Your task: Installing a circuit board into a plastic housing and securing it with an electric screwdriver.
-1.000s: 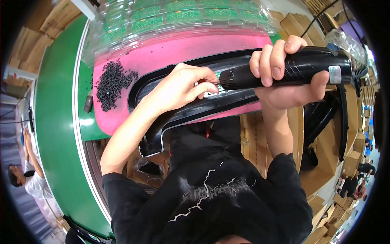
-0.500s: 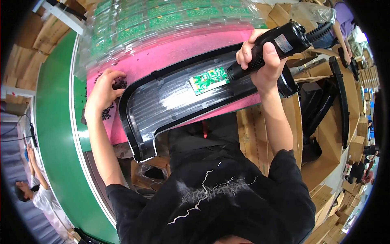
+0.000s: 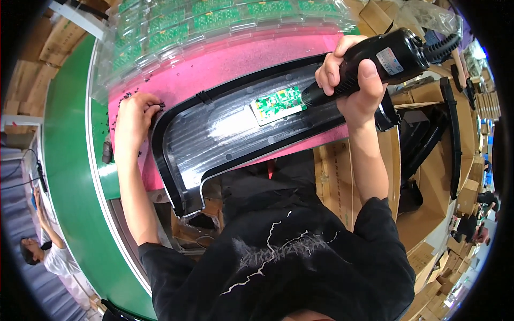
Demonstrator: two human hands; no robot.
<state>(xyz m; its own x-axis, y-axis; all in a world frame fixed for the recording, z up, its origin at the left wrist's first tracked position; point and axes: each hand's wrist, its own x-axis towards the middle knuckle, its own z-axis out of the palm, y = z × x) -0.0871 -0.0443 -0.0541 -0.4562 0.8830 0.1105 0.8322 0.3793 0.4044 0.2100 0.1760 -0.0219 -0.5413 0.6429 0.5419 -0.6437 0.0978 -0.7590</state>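
Observation:
My right hand (image 3: 356, 85) is wrapped round a black electric screwdriver (image 3: 396, 56) with a coiled cord. Its tapered nose points at the right end of a green circuit board (image 3: 280, 105); whether its tip touches the board, I cannot tell. The board lies inside a long black plastic housing (image 3: 203, 136) with a raised rim and a curved left end. Beyond that end, my left hand (image 3: 135, 115) is over a scatter of tiny black screw-like pieces (image 3: 126, 96), its fingers curled together. Dark bits show by the fingertips, too small to make out.
Clear plastic trays of green circuit boards (image 3: 214, 20) stand behind the pink mat (image 3: 214, 64). A cardboard box (image 3: 428, 176) with black plastic parts is at my right. The green bench (image 3: 69, 160) runs along the left, where another person (image 3: 51, 257) sits.
My left hand's fingers have drawn together over the small black pieces. The screwdriver, in my right hand, has shifted slightly to the right, and the housing has moved a little.

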